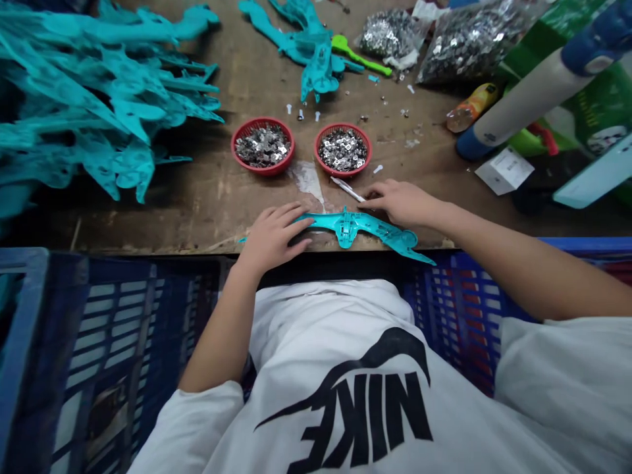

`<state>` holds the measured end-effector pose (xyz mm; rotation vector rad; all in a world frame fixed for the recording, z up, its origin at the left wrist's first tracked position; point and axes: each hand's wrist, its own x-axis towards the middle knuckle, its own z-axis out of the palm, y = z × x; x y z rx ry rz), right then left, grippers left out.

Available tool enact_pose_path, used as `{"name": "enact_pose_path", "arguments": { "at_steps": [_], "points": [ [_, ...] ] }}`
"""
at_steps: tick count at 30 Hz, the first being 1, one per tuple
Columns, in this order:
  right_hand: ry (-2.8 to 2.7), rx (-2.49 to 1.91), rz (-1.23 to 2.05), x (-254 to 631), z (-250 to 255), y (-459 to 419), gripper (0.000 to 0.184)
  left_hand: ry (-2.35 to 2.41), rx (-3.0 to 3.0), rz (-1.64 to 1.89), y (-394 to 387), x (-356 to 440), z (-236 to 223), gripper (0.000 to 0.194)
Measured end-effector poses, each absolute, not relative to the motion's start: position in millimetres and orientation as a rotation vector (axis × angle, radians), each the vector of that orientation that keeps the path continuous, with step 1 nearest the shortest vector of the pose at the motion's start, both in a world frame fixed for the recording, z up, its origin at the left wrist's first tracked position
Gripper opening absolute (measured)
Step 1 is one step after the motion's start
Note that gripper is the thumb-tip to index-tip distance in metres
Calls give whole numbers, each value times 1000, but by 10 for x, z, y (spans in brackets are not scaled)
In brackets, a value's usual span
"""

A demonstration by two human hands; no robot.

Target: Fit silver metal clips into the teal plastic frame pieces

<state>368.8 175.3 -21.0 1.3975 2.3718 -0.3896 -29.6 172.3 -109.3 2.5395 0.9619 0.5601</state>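
From the head camera, looking down over the chest. Left hand (274,240) lies palm-down on the left limb of a teal moulded plastic part (350,227), fingers (296,214) close together and stretched toward the part's middle, not visibly wrapped around it. Right arm reaches in from the side, right hand (402,203) over the part's central hub, fingers extended and narrow, tips at the hub's upper edge. Whether they pinch anything: cannot tell. The part lies across the near edge of a scarred wooden workbench (172,220), one end jutting past the edge.

Just beyond the hands, two round red baskets side by side, apart. Left red basket (263,146) and right red basket (343,150) both hold small silver metal pieces, heaped loose. A slim pale strip (348,189) lies just beside the right fingertips; kind not clear.

Farther up, two clear plastic bags of the same silver pieces (474,39) and (392,34). A heap of teal plastic parts (89,99) fills the bench's left side; more teal parts (306,46) lie at the far edge, touching a lime-green plastic piece (358,56). Below the bench edge, blue slatted plastic crates (123,316) flank the person's white T-shirt (316,342).
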Motion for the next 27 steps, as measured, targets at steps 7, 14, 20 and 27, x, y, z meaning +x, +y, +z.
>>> {"name": "enact_pose_path", "arguments": {
  "at_steps": [7,14,20,27],
  "points": [
    [2156,1467,-318,3779,-119,1817,38,1128,2606,593,1841,-628,-1269,41],
    [2162,1760,-797,4042,12,1932,21,1286,2568,691,1840,-723,-1341,37],
    [2050,1677,-2307,4452,102,1912,50,1328,2605,663,1813,-655,-1323,42],
    [1910,1543,-2759,4524,123,1884,100,1312,2616,692,1821,-729,-1309,46]
  ]
}}
